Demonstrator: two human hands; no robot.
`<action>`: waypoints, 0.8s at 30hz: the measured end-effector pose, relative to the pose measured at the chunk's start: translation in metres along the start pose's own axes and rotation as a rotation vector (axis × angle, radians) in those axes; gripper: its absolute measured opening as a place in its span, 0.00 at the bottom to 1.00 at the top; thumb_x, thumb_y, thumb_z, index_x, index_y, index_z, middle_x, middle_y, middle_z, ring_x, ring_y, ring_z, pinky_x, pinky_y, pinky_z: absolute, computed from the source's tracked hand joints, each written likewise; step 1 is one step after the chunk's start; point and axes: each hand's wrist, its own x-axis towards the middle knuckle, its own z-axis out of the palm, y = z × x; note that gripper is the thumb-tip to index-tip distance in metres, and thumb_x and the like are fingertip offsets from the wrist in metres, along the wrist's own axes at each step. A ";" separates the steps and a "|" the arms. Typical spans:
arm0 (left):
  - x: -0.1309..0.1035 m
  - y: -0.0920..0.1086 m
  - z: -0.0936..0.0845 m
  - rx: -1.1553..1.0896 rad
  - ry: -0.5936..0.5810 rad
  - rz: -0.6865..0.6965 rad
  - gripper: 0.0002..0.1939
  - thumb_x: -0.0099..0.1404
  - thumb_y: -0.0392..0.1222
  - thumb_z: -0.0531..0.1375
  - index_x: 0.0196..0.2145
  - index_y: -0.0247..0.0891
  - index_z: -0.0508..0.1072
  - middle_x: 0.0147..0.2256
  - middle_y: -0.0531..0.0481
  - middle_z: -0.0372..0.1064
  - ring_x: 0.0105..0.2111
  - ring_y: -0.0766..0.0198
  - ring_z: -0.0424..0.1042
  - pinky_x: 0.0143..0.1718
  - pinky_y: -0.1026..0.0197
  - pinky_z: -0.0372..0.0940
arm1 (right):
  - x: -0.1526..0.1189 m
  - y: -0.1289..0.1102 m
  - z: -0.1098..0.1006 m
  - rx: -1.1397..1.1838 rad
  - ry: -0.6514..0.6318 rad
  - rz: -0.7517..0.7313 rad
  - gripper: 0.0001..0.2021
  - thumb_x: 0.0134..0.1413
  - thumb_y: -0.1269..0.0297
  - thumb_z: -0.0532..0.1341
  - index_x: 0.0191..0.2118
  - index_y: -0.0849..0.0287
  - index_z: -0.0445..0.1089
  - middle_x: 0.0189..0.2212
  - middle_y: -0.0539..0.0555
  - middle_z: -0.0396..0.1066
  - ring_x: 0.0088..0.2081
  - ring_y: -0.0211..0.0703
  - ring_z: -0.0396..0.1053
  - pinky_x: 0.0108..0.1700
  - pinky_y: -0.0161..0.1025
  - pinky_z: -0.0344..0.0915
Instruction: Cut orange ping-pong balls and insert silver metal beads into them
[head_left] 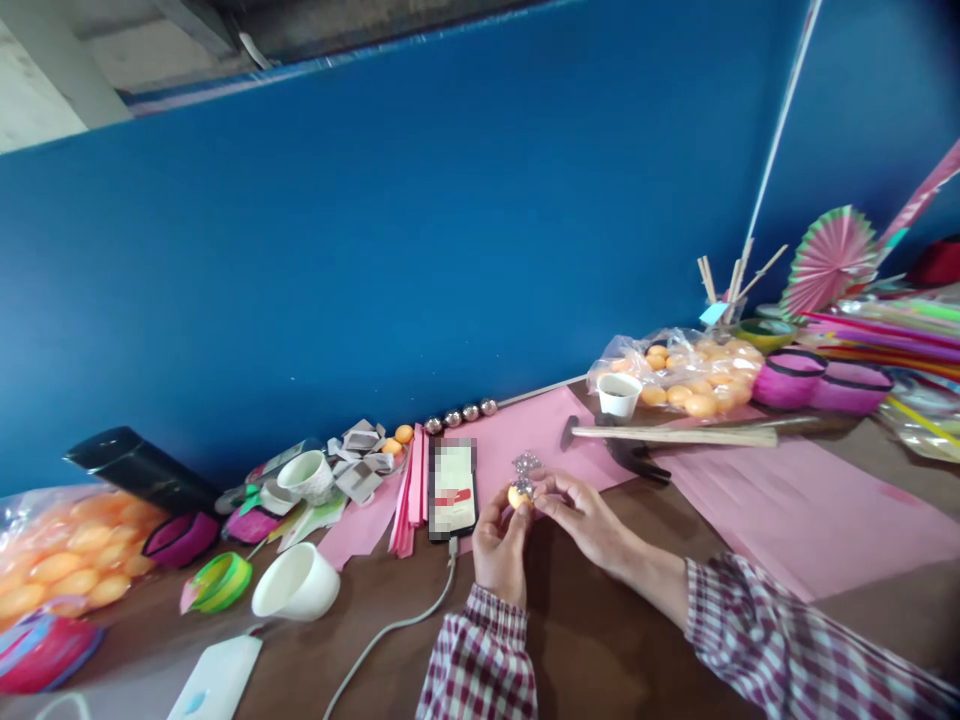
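My left hand is closed around a small orange ball, thumb and fingers pressed on its sides. Silver glittery material, perhaps a strand of beads or sequins, lies against the ball's far side and sticks up beyond it. The fingers of my right hand pinch this material at the ball's right edge. Just left of my hands lies a phone with its screen lit and a grey cable plugged in. Pink paper spreads behind the hands.
A hammer lies to the right, near a small white cup and a bag of orange balls. Shiny silver balls line the blue wall. White cups, tape and another ball bag stand left.
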 end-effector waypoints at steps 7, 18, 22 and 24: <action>-0.001 0.002 0.001 0.008 -0.011 -0.006 0.25 0.48 0.38 0.64 0.45 0.35 0.65 0.41 0.42 0.70 0.41 0.59 0.69 0.45 0.58 0.63 | -0.001 -0.009 0.000 -0.013 0.010 0.024 0.10 0.46 0.58 0.59 0.28 0.61 0.66 0.43 0.55 0.65 0.39 0.41 0.66 0.43 0.39 0.63; -0.001 0.001 0.001 0.033 -0.009 0.041 0.21 0.50 0.38 0.63 0.42 0.34 0.66 0.39 0.44 0.70 0.39 0.63 0.70 0.44 0.60 0.63 | -0.001 -0.007 0.001 0.002 0.007 0.029 0.10 0.46 0.58 0.59 0.28 0.61 0.66 0.38 0.54 0.66 0.35 0.38 0.66 0.39 0.36 0.64; 0.000 0.001 0.000 0.060 -0.019 0.063 0.20 0.50 0.38 0.63 0.42 0.35 0.66 0.39 0.45 0.69 0.39 0.63 0.69 0.43 0.59 0.63 | -0.001 -0.009 0.000 -0.023 0.004 0.005 0.10 0.46 0.59 0.59 0.28 0.61 0.67 0.34 0.53 0.67 0.35 0.39 0.66 0.39 0.37 0.63; 0.000 0.000 -0.001 0.070 -0.020 0.076 0.20 0.51 0.38 0.62 0.42 0.35 0.66 0.39 0.45 0.69 0.39 0.63 0.69 0.43 0.59 0.63 | -0.001 -0.008 0.000 -0.035 0.010 -0.004 0.10 0.46 0.59 0.59 0.27 0.61 0.67 0.35 0.53 0.67 0.36 0.40 0.66 0.40 0.37 0.62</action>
